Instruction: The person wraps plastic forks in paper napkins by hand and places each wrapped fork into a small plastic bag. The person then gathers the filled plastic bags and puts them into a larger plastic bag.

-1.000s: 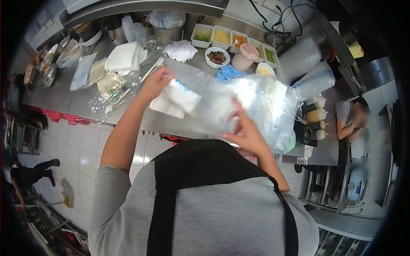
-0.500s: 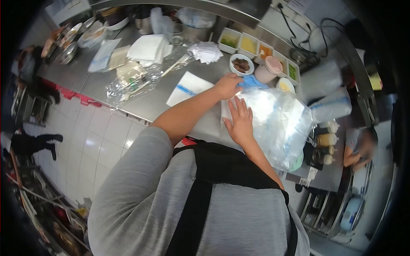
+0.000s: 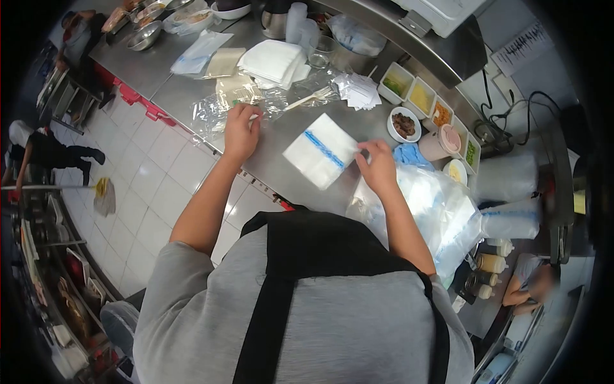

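Note:
A white folded sheet with a blue printed stripe (image 3: 322,152) lies at an angle on the steel counter. At its right corner is my right hand (image 3: 378,168), thumb and fingertips pinched on the edge. My left hand (image 3: 241,133) is over clear plastic packaging (image 3: 208,115) at the counter's front edge, its fingers curled together. A small pale end shows at those fingertips, too small to name. Beyond the packaging sits a white plastic fork (image 3: 313,97). A pile of clear plastic bags (image 3: 435,205) lies under and beside my right forearm.
White tubs of chopped food (image 3: 419,97) line the back, with a bowl of dark meat (image 3: 403,124) and a blue cloth (image 3: 409,155) before them. White napkins (image 3: 272,62) are stacked at back left. Squeeze bottles (image 3: 491,263) stand right. Other people are at the sides.
My left hand has moved left from the blue cloth to the clear packaging. My right hand has gone from the plastic bags to the folded sheet's corner. The view has shifted.

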Motion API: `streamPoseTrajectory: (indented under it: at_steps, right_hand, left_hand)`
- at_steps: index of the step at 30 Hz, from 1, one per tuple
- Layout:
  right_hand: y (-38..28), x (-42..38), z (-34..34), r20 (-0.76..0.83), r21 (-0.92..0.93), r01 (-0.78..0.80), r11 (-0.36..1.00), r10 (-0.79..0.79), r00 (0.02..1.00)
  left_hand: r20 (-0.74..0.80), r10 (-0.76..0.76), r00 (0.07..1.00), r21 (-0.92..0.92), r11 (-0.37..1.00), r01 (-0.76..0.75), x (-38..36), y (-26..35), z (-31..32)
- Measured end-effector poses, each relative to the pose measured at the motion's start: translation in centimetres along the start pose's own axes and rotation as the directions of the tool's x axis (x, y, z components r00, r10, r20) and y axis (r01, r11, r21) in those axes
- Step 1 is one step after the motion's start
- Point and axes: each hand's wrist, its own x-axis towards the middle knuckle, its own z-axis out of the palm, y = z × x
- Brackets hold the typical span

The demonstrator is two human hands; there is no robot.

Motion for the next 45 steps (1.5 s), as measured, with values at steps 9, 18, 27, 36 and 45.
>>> streamPoseTrajectory:
  at_steps: [9,18,27,36,45]
  right_hand:
    - [-2.6,2.7,5.4,0.128,-0.165,0.118,0.979,-0.098,0.987]
    - [2.8,-7.4,1.6,0.103,-0.281,-0.080,0.956,0.113,0.988]
    - [-0.9,-3.7,4.1,0.419,-0.007,0.321,0.947,-0.289,0.861]
    - [0.1,-0.3,6.0,0.274,-0.197,0.198,0.960,-0.140,0.952]
    - [0.6,0.0,6.1,0.285,-0.247,0.222,0.943,-0.148,0.947]
  left_hand:
    - [0.101,0.257,0.961,0.164,0.948,-0.271,8.9,-3.3,1.1]
    - [0.573,0.229,0.787,0.129,0.923,-0.362,17.0,-7.2,2.7]
    - [0.654,0.153,0.741,-0.003,0.980,-0.200,18.8,-7.9,2.3]
    - [0.667,0.253,0.700,-0.003,0.941,-0.338,18.8,-8.2,2.1]
    - [0.674,0.151,0.723,-0.011,0.981,-0.195,19.1,-8.6,2.7]
